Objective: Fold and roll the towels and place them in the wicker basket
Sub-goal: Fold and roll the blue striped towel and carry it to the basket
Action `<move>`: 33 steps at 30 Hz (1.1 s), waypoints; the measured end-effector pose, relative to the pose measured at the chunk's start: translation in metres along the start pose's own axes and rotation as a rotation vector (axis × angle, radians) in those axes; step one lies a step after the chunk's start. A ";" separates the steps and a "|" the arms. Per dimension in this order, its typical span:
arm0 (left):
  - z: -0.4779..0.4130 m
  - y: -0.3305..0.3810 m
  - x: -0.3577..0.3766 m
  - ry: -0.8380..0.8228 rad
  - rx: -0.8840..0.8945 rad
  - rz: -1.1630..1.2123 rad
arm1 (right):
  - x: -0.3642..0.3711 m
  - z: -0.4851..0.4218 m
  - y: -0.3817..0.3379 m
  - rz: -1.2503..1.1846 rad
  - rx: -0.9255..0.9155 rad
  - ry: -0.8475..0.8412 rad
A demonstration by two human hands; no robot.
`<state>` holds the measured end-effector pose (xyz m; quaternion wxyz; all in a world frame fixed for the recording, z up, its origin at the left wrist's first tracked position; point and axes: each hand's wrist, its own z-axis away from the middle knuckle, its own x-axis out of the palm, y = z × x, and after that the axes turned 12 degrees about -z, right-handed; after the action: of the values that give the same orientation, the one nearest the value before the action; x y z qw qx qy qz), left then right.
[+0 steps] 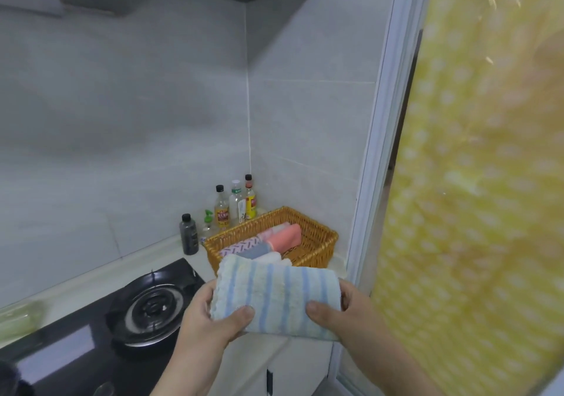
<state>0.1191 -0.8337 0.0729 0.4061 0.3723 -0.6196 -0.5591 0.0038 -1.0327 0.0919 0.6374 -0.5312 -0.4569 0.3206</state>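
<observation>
A blue-and-cream striped towel [276, 296], folded into a thick bundle, is held in the air just in front of the wicker basket [317, 244]. My left hand [213, 319] grips its left end with the thumb on top. My right hand [341, 313] grips its right end the same way. The basket stands on the counter in the corner and holds several rolled towels, among them a coral one [287, 237], a pink patterned one [241, 244] and a grey one [256, 251].
A black gas hob [146, 307] lies left of the basket. Several bottles [235, 205] stand against the tiled corner behind the basket. A yellow dotted curtain [476, 182] hangs close on the right, past a white frame. White cabinet doors [293, 371] show below.
</observation>
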 end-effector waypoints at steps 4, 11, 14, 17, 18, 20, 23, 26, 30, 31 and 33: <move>-0.034 -0.015 0.027 0.036 0.003 0.006 | -0.033 -0.043 0.003 0.014 0.002 -0.028; -0.089 -0.028 0.094 0.120 0.002 -0.026 | -0.098 -0.128 -0.005 0.020 0.040 -0.131; -0.114 -0.034 0.121 0.153 -0.019 -0.011 | -0.127 -0.165 -0.007 0.044 0.083 -0.186; -0.134 -0.039 0.145 0.203 -0.034 -0.022 | -0.150 -0.199 -0.008 0.034 0.156 -0.226; -0.140 -0.041 0.153 0.229 -0.043 -0.021 | -0.157 -0.210 -0.009 0.042 0.175 -0.232; -0.155 -0.047 0.162 0.274 -0.058 0.000 | -0.167 -0.231 -0.009 0.053 0.208 -0.252; -0.176 -0.051 0.171 0.314 -0.063 -0.033 | -0.177 -0.260 -0.009 0.063 0.249 -0.286; -0.198 -0.055 0.174 0.280 -0.102 -0.027 | -0.183 -0.288 -0.006 0.079 0.270 -0.305; -0.228 -0.064 0.172 0.261 -0.151 0.055 | -0.184 -0.329 0.001 0.097 0.255 -0.300; -0.238 -0.066 0.170 0.257 -0.156 0.068 | -0.184 -0.340 0.001 0.107 0.248 -0.292; -0.258 -0.070 0.163 0.245 -0.175 0.048 | -0.182 -0.362 0.001 0.137 0.250 -0.294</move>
<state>0.2926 -1.0907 0.0293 0.5227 0.3860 -0.5231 -0.5515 0.2691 -1.3339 0.0404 0.6013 -0.4254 -0.4645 0.4916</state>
